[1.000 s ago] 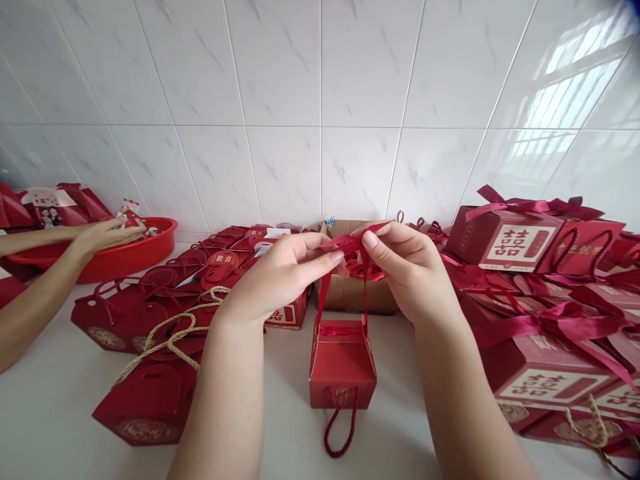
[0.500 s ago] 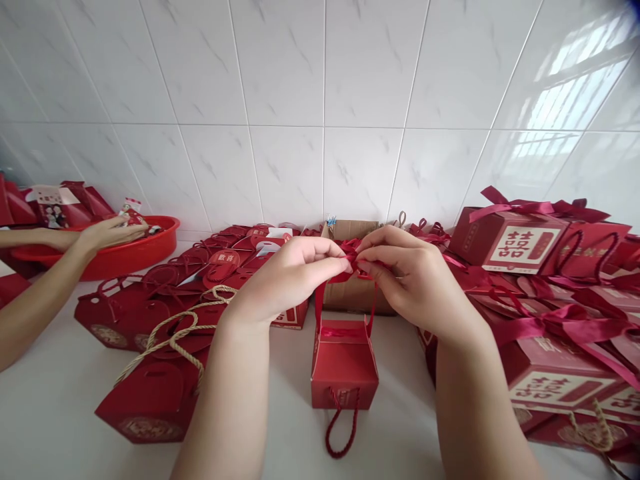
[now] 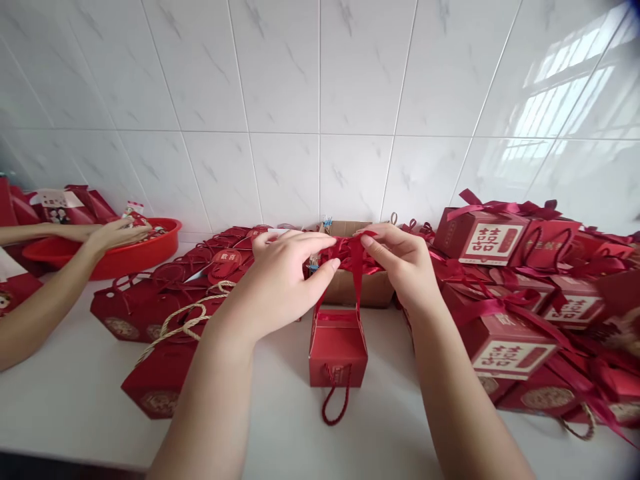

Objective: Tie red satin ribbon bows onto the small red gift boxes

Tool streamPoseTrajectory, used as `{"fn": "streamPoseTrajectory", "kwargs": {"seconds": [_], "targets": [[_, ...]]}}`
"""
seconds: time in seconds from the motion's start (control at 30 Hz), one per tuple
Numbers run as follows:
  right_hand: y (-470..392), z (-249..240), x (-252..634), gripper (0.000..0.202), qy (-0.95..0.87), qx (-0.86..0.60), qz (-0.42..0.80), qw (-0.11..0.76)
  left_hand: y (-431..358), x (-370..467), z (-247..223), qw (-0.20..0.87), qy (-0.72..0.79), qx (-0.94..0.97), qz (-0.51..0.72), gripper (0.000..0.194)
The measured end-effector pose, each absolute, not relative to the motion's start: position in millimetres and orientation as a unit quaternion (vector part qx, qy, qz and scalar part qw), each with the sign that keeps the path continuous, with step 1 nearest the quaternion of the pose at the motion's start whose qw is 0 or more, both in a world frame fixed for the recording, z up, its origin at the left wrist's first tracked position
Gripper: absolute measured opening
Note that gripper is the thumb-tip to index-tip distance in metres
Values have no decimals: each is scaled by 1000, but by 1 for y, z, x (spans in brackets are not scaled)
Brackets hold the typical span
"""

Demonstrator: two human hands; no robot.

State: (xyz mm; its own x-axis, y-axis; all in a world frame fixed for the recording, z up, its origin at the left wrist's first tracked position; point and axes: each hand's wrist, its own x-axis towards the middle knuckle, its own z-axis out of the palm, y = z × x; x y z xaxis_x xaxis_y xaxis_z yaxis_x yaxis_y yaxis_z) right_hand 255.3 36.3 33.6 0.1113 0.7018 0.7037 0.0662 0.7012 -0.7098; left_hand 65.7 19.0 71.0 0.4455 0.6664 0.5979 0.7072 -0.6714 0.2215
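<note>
A small red gift box (image 3: 335,368) stands on the white table, its red cord handle (image 3: 326,417) hanging down the near side. From its top a red satin ribbon (image 3: 357,270) runs upward. My right hand (image 3: 403,263) pinches that ribbon between thumb and fingers above the box. Beside it, my left hand (image 3: 283,277) has its thumb and fingers apart, close to the ribbon's left part. Whether those fingertips touch the ribbon I cannot tell. Behind the hands, a brown cardboard box (image 3: 373,290) holds more red ribbon.
On the right are stacked red gift boxes (image 3: 515,343) tied with bows. More red boxes (image 3: 160,373) with rope handles stand left. Farther left, another person's hands (image 3: 117,237) hold small packets over a red basin (image 3: 173,233). A tiled wall (image 3: 280,180) is behind.
My left fingers have come apart from their pinch on the ribbon. My right hand still pinches it, with a ribbon length now hanging straight down. The camera view has shifted slightly.
</note>
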Motion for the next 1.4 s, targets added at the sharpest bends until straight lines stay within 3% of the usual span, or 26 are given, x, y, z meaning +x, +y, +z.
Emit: {"fn": "streamPoseTrajectory", "kwargs": {"seconds": [0.13, 0.4, 0.93, 1.4], "targets": [[30, 21, 260, 16, -516, -291, 406, 695, 12, 55, 69, 44, -442, -841, -309, 34], [17, -9, 255, 38, -421, -312, 530, 667, 8, 28, 47, -83, -509, -789, -335, 43], [17, -16, 251, 40, -403, -311, 509, 694, -1, 19, 34, -80, -520, -789, -317, 49], [-21, -41, 262, 28, -408, -277, 429, 757, 4, 3, 8, -30, -588, -763, -268, 50]]}}
